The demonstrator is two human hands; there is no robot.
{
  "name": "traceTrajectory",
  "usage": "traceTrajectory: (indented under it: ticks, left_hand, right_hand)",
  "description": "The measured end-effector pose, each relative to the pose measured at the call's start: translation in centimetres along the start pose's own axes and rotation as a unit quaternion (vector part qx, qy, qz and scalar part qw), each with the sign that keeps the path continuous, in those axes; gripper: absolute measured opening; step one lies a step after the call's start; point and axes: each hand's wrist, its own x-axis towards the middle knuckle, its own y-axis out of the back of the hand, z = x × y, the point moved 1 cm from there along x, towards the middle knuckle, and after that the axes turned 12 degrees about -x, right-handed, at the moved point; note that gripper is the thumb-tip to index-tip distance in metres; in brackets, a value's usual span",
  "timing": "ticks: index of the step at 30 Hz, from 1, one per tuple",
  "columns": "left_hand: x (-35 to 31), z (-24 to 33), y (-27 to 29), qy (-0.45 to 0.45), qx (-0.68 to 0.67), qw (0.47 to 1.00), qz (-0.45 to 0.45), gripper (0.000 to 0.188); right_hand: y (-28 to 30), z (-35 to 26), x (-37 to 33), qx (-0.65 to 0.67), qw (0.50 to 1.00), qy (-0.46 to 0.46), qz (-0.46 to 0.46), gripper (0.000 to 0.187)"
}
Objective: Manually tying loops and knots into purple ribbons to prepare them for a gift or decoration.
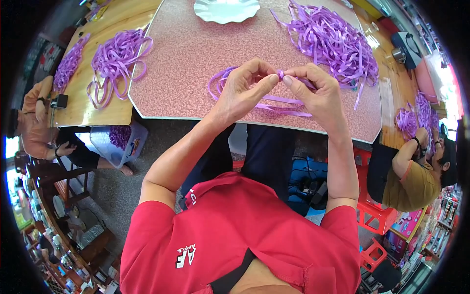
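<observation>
Above the near edge of a speckled pink table (186,59), my two hands meet fingertip to fingertip. My left hand (247,88) pinches a purple ribbon (280,74) between thumb and forefinger. My right hand (316,90) grips the same ribbon just beside it, and a small bunched or knotted bit shows between the thumbs. Loops of the ribbon (281,110) trail below and behind my hands onto the tabletop. Part of the ribbon is hidden behind my fingers.
A large heap of purple ribbons (338,41) lies at the far right, and a white scalloped plate (226,11) at the back. More ribbons (117,56) hang over the wooden table on the left. People sit at both sides; a clear plastic bin (110,147) and red stools (374,215) stand below.
</observation>
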Motion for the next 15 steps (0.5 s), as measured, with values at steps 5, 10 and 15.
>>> traceTrajectory:
  ticks: [5,10,15]
  left_hand:
    - [0.1,-0.3,-0.3,0.018,-0.045,0.999,-0.001,0.018]
    - [0.3,-0.6,-0.7,0.028,-0.049,0.998,0.003,0.018]
    - [0.3,-1.0,-0.9,0.053,-0.049,0.997,0.002,0.016]
  right_hand:
    - [-0.1,0.6,-0.3,0.047,0.998,-0.042,-0.001,0.011]
    - [1.2,0.1,-0.3,0.009,1.0,-0.023,-0.008,0.011]
    - [1.8,0.2,-0.3,-0.055,0.997,-0.036,-0.038,0.014]
